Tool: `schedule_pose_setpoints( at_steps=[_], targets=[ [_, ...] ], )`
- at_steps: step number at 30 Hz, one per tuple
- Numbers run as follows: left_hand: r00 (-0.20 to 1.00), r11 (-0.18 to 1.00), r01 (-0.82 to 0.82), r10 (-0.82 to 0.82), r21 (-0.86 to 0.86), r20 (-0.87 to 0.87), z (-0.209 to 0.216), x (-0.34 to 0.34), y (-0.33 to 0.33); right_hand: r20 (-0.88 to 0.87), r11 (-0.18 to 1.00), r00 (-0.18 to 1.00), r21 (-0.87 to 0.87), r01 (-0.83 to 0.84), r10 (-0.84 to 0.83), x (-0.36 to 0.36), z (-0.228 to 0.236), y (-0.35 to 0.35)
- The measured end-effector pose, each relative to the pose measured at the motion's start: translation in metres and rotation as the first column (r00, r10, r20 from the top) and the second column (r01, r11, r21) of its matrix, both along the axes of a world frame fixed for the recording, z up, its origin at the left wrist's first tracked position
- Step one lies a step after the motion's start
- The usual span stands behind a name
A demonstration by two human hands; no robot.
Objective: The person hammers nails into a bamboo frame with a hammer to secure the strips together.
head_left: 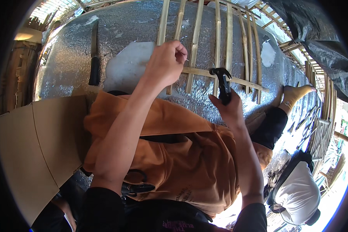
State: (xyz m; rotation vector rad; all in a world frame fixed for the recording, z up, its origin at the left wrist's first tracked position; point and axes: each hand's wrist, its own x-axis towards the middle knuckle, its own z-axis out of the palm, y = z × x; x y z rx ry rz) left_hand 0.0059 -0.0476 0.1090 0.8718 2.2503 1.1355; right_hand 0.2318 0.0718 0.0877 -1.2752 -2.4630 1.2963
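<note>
My right hand [232, 110] is wrapped round the dark handle of a claw hammer [221, 77], its head pointing away from me. The hammer's head is over a bamboo cross strip [239, 81] that lies across several long bamboo slats [195, 42]. My left hand [166, 62] is closed in a pinch over the left end of that strip. Something small and pale shows at its fingertips, too small to name. Part of the left end of the strip is hidden behind this hand.
Shiny silver foil sheeting [131, 23] spreads beneath the slats. A knife with a black handle [94, 69] lies to the left. Brown cardboard [58, 135] stands at the left, and orange-brown cloth [181, 162] covers my lap. A bare foot [295, 92] rests at the right.
</note>
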Motion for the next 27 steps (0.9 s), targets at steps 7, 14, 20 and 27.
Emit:
schedule_pose_setpoints(
  at_steps=[7, 14, 20, 27],
  targets=[
    [0.987, 0.988, 0.059, -0.079, -0.143, -0.139, -0.036, -0.012, -0.016, -0.065, 0.955, 0.99, 0.263, 0.136, -0.123, -0.058, -0.039, -0.035],
    [0.988, 0.994, 0.113, -0.112, 0.005, -0.103, -0.045, -0.011, 0.001, -0.062, 0.965, 0.992, 0.231, 0.12, -0.109, -0.063, -0.043, -0.046],
    [0.975, 0.981, 0.195, -0.192, 0.015, -0.114, -0.051, -0.001, 0.011, -0.09, 0.97, 0.988, 0.195, 0.142, -0.127, -0.059, -0.049, -0.046],
    [0.963, 0.977, 0.209, -0.213, -0.044, -0.166, -0.056, 0.001, 0.011, -0.163, 0.966, 0.977, 0.194, 0.169, -0.138, -0.053, -0.043, -0.038]
  ],
)
